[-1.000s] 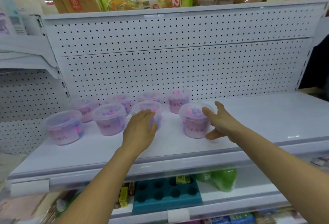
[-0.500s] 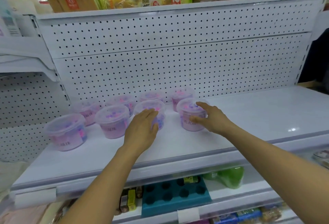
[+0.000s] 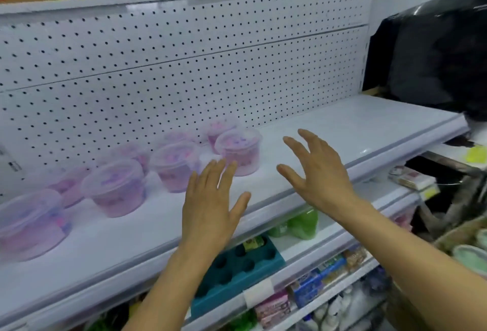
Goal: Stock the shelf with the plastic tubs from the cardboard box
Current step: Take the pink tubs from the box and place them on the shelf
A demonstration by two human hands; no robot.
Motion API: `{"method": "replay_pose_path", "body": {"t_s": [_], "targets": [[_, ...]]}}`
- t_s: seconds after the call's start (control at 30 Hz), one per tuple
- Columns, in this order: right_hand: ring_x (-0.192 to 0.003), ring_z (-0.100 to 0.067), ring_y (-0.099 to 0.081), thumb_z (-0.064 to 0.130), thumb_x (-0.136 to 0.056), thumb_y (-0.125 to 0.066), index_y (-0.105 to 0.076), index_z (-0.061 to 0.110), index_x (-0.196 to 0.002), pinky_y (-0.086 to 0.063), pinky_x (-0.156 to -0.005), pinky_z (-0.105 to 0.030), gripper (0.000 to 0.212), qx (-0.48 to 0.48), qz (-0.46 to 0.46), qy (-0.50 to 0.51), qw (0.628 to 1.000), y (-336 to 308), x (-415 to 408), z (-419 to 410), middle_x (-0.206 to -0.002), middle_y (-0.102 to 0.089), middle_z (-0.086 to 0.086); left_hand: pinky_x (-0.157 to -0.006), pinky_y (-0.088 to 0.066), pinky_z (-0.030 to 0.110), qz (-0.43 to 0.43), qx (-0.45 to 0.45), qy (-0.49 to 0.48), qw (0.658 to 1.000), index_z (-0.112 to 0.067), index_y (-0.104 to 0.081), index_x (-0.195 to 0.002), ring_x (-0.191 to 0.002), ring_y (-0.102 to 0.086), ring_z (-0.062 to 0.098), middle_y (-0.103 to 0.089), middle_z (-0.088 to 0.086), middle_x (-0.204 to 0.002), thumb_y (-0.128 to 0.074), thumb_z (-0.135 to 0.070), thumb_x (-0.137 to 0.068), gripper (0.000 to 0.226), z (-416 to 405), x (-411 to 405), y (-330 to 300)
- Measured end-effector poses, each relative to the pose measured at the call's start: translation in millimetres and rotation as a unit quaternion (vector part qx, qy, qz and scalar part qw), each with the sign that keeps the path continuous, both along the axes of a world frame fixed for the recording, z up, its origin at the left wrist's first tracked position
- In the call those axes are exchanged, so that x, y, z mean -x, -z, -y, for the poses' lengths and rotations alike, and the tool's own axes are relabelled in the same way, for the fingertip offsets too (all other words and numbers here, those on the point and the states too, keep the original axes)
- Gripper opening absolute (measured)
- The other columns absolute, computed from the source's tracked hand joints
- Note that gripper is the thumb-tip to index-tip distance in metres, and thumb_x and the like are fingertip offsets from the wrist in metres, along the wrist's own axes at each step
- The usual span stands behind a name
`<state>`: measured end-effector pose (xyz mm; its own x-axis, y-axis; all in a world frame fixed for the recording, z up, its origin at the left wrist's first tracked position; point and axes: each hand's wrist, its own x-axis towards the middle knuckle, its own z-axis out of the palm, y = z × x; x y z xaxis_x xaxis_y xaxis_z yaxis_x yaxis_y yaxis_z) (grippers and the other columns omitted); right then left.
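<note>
Your hands have come off the tubs: the left hand (image 3: 210, 199) and right hand (image 3: 316, 172) now hover over the shelf (image 3: 342, 125), fingers spread and holding nothing. That tub's placement looks finished, so the box, not in view, is likely next. The tubs (image 3: 238, 150) stand upright, lids up, in two rows running from near left to far right.
</note>
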<state>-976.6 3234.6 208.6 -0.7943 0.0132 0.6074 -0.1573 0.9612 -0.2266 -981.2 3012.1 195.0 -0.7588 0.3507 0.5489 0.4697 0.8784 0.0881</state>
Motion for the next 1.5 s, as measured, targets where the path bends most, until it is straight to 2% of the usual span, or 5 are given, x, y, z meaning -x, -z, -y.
{"method": "replay_pose_path", "body": {"t_s": [0.17,0.37,0.73,1.07,1.5], "targets": [[-0.117,-0.034,-0.053,0.048,-0.091,-0.044,-0.052,0.017,-0.133,-0.047,-0.091,-0.044,0.052,0.006,-0.003,0.054,0.999,36,-71,-77,-0.138,-0.050,-0.013,-0.106,-0.031,0.031,0.043,-0.042,0.114,0.992,-0.024,-0.042,-0.140,-0.124,-0.045,0.017,-0.049,-0.002,-0.140,-0.037,-0.057,-0.093,0.058,-88,-32,23],[-0.114,-0.032,-0.054,0.043,-0.091,-0.045,-0.053,0.016,-0.130,-0.051,-0.085,-0.045,0.048,0.023,0.076,0.138,0.987,97,-155,-224,-0.132,-0.052,-0.010,-0.090,-0.044,0.036,0.128,-0.014,0.214,0.968,-0.021,-0.046,-0.136,-0.114,-0.054,0.023,-0.056,0.000,-0.128,-0.034,-0.058,-0.091,0.060,-244,-68,77],[-0.113,-0.031,-0.053,0.027,-0.086,-0.063,-0.048,0.022,-0.135,-0.047,-0.089,-0.041,0.052,0.174,0.332,0.278,0.885,241,-290,-490,-0.125,-0.052,-0.008,-0.102,-0.037,0.029,0.409,0.015,0.285,0.867,-0.022,-0.046,-0.137,-0.125,-0.046,0.016,-0.051,-0.002,-0.135,-0.056,-0.042,-0.090,0.052,-497,-132,222],[-0.122,-0.030,-0.046,0.044,-0.079,-0.066,-0.023,0.032,-0.147,-0.044,-0.095,-0.038,0.081,0.217,0.493,0.267,0.799,354,-272,-556,-0.132,-0.042,-0.007,-0.104,-0.038,0.033,0.476,0.116,0.309,0.815,-0.023,-0.041,-0.140,-0.127,-0.044,0.018,-0.048,0.001,-0.139,-0.052,-0.038,-0.092,0.052,-620,-104,335],[-0.129,-0.030,-0.039,0.062,-0.056,-0.077,-0.011,0.018,-0.149,-0.031,-0.108,-0.039,0.122,0.165,0.571,0.222,0.773,461,-213,-604,-0.145,-0.035,-0.008,-0.107,-0.036,0.037,0.490,0.261,0.330,0.763,-0.011,-0.040,-0.141,-0.128,-0.045,0.031,-0.044,0.016,-0.142,-0.045,-0.019,-0.095,0.047,-789,-43,476]]}}
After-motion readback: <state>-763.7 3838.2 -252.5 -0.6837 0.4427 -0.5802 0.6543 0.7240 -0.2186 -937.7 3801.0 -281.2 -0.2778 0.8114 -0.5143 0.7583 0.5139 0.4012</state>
